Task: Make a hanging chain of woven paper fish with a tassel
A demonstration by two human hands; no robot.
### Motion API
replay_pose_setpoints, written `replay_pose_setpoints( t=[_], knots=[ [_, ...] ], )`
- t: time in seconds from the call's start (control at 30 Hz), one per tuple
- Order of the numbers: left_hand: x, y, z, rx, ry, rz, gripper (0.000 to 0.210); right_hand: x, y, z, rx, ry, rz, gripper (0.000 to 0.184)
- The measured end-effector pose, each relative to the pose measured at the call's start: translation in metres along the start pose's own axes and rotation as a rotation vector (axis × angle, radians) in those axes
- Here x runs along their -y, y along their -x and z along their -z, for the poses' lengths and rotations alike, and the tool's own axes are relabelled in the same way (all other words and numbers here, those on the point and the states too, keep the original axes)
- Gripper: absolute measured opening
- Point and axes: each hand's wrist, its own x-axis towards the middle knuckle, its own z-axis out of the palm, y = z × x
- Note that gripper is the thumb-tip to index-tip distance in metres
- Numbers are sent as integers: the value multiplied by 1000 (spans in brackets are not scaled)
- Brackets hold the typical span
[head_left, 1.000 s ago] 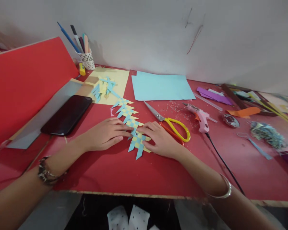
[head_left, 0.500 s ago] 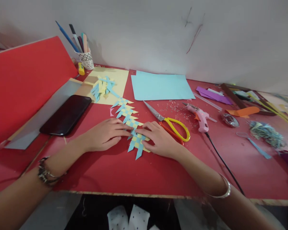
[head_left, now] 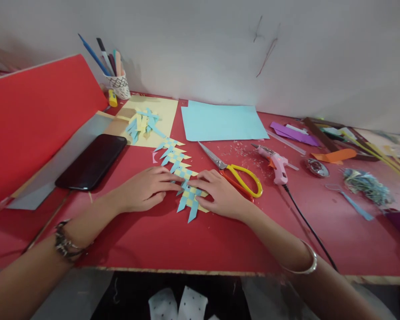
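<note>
A row of small woven paper fish (head_left: 176, 171) in pale blue and yellow runs down the middle of the red table, with pointed strip ends sticking out. My left hand (head_left: 145, 189) rests at the left of the row, its fingers stretched out and their tips touching the lower pieces. From the other side my right hand (head_left: 222, 193) lies with fingers spread, its fingertips on the right edge of the nearest woven paper fish (head_left: 189, 195). Both hands are open. Part of the row is hidden under the fingers. Scissors (head_left: 242, 178) with yellow and orange handles lie just beyond my right hand.
A black phone (head_left: 91, 162) lies at the left beside a red board (head_left: 43, 106). Behind are loose paper strips (head_left: 143, 123), light blue sheets (head_left: 223, 122) and a pen cup (head_left: 119, 85). A pink glue gun (head_left: 278, 166) with its cord and a yarn bundle (head_left: 366, 184) are at the right.
The view has shifted very slightly. Both hands stay on the woven paper fish with almost no visible movement.
</note>
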Motion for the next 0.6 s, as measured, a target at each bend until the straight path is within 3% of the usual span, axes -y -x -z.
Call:
replay_pose_setpoints(
  t=[0.6],
  knots=[
    [-3, -2, -3, -51, -28, -5, 41, -3, 0, 0, -55, -66, -2, 27]
  ],
)
